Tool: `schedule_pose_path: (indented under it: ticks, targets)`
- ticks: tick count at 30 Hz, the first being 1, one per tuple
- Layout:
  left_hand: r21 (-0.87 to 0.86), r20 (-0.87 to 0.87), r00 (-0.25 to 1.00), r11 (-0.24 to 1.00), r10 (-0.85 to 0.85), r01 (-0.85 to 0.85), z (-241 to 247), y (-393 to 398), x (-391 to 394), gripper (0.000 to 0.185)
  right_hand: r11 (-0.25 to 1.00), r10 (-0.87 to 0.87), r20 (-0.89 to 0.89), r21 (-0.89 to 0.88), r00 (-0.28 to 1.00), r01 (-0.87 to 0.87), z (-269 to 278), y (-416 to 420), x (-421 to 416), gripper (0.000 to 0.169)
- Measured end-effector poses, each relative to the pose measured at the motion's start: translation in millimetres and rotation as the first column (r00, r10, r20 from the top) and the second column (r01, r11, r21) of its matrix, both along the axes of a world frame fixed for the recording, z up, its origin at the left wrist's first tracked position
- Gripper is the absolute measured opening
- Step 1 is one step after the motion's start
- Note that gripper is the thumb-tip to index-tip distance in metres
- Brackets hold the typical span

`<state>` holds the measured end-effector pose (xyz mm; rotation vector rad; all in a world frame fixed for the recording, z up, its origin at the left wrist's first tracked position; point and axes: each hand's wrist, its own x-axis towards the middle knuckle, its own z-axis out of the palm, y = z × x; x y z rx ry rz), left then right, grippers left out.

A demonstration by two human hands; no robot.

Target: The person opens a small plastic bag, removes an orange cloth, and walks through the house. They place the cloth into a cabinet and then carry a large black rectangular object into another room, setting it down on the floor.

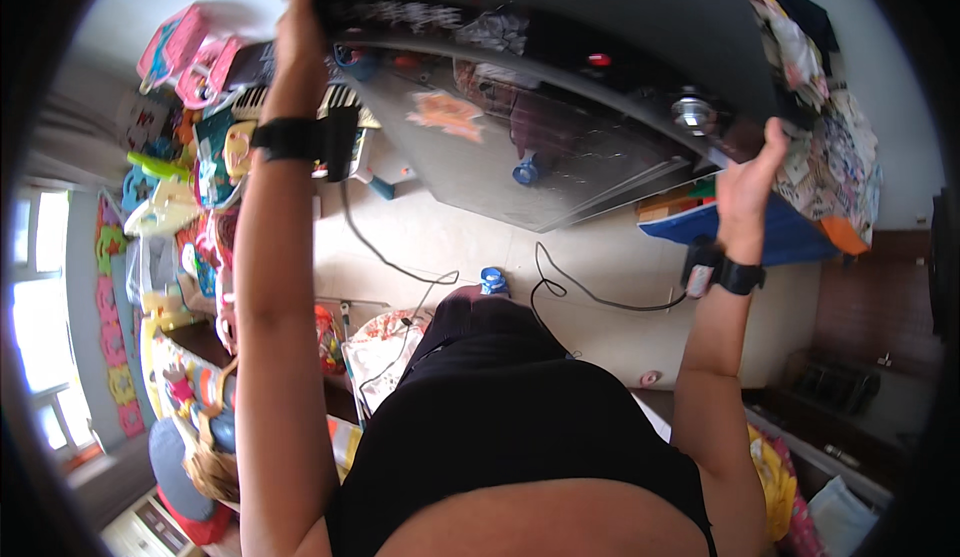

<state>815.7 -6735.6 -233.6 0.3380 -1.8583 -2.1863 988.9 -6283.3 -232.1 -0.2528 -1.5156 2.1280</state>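
A large black appliance [570, 1] with a glossy, reflective front [480, 152] stands before me. Its upper strip carries a round, shiny knob-like part [694, 112] and a small red spot [598, 60]. My left hand [300, 28] grips its left edge, the fingertips partly hidden. At the right front corner my right hand [752, 174] holds on, thumb raised and the other fingers mostly out of sight. Both wrists wear black straps with cables. An orange patch [448, 114] shows on the glossy front.
Black cables [607, 302] hang near the tiled floor [480, 249]. Left are toys, a keyboard [251, 101] and pink containers [171, 45]. Right are piled clothes [832, 159] and a blue panel-like item [765, 230]. A patterned white cloth item [382, 347] lies near my legs.
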Motion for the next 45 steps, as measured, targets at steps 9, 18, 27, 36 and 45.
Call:
schedule_pose_path:
  ticks: [9, 18, 27, 36, 45]
  targets:
    - [0.041, 0.098, 0.982, 0.986, -0.162, 0.159, -6.3, -102.7, -58.6, 0.058, 0.963, 0.079, -0.097, 0.266, 0.992, -0.051, -2.2, -117.4, 54.1, 0.1]
    - [0.083, 0.052, 0.977, 0.976, -0.206, 0.201, 3.0, -129.2, -97.9, 0.055, 0.759, -0.212, -0.061, 0.619, 0.975, 0.204, -11.2, -212.5, 84.6, 0.12]
    - [0.011, 0.049, 0.992, 0.994, -0.113, 0.113, 11.0, -123.2, -67.6, 0.049, 0.739, -0.232, -0.096, 0.629, 0.968, 0.24, -14.4, -207.8, 103.2, 0.119]
    - [-0.071, 0.045, 0.998, 0.996, -0.042, 0.045, 12.9, -107.3, 32.4, 0.043, 0.879, -0.092, -0.13, 0.455, 0.987, 0.142, -20.9, -127.4, 121.3, 0.116]
    - [-0.196, -0.104, 0.984, 0.967, 0.145, -0.163, 13.8, 4.8, 176.5, 0.058, 0.969, -0.017, -0.151, 0.24, 0.988, 0.054, 0.1, 10.8, 125.1, 0.062]
